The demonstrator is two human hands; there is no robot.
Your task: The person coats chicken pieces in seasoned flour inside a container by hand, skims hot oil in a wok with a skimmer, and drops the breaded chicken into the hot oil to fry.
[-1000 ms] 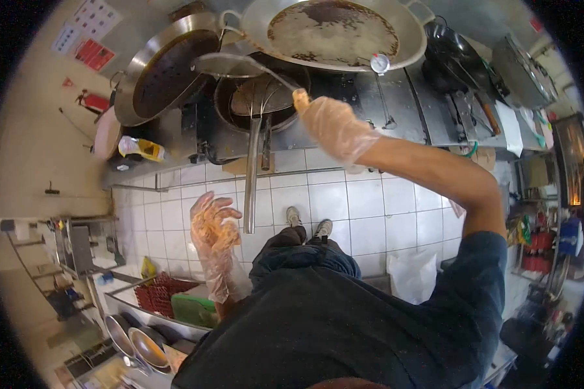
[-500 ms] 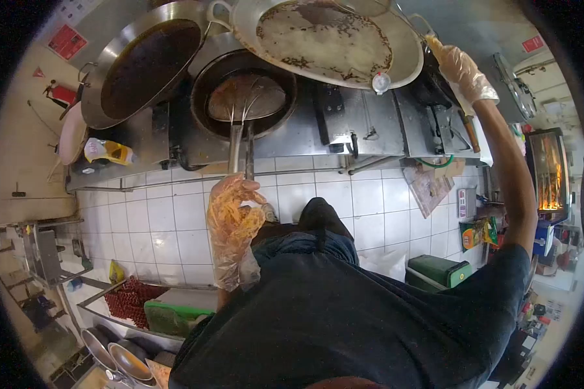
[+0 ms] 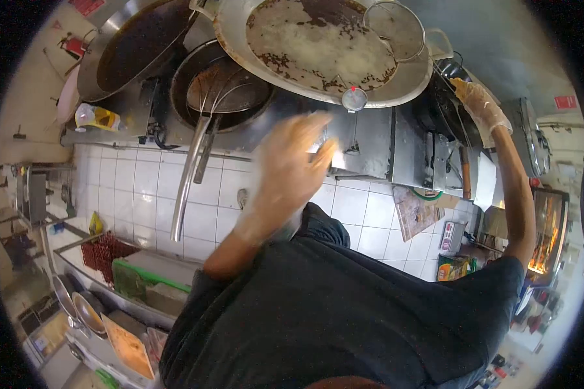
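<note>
My gloved right hand [image 3: 477, 107] is closed round the skimmer's handle at the right of the large pan [image 3: 227, 40]. The round mesh of the skimmer [image 3: 401, 27] is at the pan's right side, over dark, foamy liquid. My left hand [image 3: 292, 165], gloved and smeared by motion, is in front of the counter, fingers apart and nothing seen in it. A dial thermometer [image 3: 354, 99] is at the pan's near rim. Left of my left hand, a strainer [image 3: 217, 91] rests in a dark pot [image 3: 266, 107], its long handle sticking out toward me.
A wide pan of dark liquid [image 3: 139, 48] stands at the upper left, near a yellow-labelled bottle [image 3: 97, 118]. Dark woks [image 3: 435, 107] are at the right. A glowing heated cabinet [image 3: 546, 233] stands farther right. Behind my left side are a green-edged bin [image 3: 152, 282] and pans [image 3: 87, 311].
My right hand has swung from above the pot to the right of the large pan with the skimmer. My left hand has risen toward the counter. The view has shifted.
</note>
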